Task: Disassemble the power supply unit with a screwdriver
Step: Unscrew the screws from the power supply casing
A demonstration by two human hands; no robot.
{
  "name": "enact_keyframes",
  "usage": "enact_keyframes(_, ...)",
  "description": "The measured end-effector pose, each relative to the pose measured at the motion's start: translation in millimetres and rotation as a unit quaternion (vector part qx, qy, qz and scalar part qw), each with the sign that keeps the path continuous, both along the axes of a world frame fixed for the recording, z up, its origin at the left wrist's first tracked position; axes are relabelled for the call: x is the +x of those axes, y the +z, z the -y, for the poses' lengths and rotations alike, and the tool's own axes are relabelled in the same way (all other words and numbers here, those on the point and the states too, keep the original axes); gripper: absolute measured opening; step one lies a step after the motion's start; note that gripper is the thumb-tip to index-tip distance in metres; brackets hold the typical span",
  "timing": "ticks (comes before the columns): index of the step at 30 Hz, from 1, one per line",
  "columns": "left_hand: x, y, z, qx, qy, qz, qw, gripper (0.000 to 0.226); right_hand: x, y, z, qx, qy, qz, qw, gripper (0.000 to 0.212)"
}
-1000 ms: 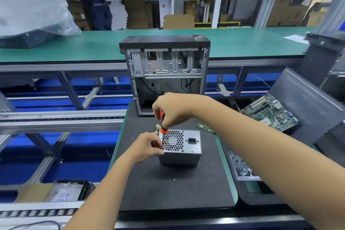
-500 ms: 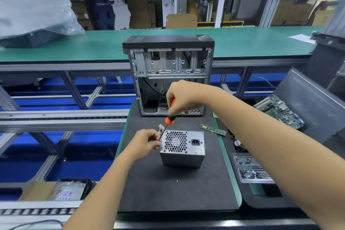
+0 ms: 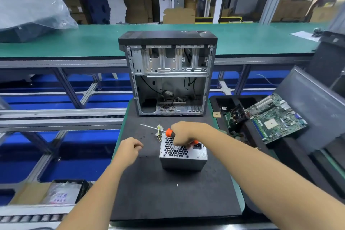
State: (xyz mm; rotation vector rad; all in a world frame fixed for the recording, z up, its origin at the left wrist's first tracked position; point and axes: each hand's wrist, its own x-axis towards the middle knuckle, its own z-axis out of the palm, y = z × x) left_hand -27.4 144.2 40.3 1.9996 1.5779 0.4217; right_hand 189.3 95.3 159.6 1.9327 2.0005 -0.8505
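- Sitting on the black foam work mat [image 3: 168, 192], just in front of the open, gutted grey computer case [image 3: 168, 73], the boxy silver power supply unit [image 3: 183, 157] has its honeycomb fan grille facing up.
- Judging by the small dark screws [image 3: 142, 138] loose on the mat to its left, some fasteners are out; the housing looks closed, so opening it and any remaining screws are left.
- Gripping the orange-handled screwdriver [image 3: 169, 132], the right hand [image 3: 183, 134] is clenched round the handle above the grille, with the steel shaft pointing up and left, off the unit, its tip on no screw.
- Hovering left of the unit and apart from it, the left hand [image 3: 129, 148] has fingertips drawn together near the screws; whether it pinches one I cannot tell.
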Motion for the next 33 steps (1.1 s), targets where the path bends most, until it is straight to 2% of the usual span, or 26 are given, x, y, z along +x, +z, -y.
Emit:
enact_keyframes(3,4.1,-19.1,-4.0,-0.004,-0.013,-0.050,0.999,0.025,0.7,-7.7,-9.4,0.010,0.007,0.006,1.000,0.010)
enact_keyframes(9,24.0,-41.7,-14.2,-0.003,-0.028,-0.130,0.991,0.023,3.5,-16.7,-14.3,0.003,0.014,0.015,1.000,0.020)
enact_keyframes(18,34.6,-52.4,-18.3,-0.003,-0.041,-0.113,0.993,0.016,3.7,-18.1,-15.1,0.006,0.019,0.026,0.999,0.023)
enact_keyframes(24,30.8,-52.7,-19.6,0.000,-0.055,-0.124,0.991,0.019,1.1,-13.1,-9.8,-0.003,0.006,0.010,1.000,0.019)
enact_keyframes(28,29.8,-48.1,-15.8,0.014,-0.034,-0.066,0.997,0.019,5.1,-4.3,-4.9,0.028,0.012,-0.004,1.000,0.021)
enact_keyframes(30,28.7,-37.4,-12.4,0.030,0.019,0.008,0.999,0.019,10.5,4.0,-2.9,0.044,0.005,-0.026,0.999,0.021)
enact_keyframes(33,26.5,-8.9,-6.3,0.060,0.100,0.137,0.984,0.021,18.6,20.9,-1.3,0.085,-0.012,-0.042,0.995,0.015)
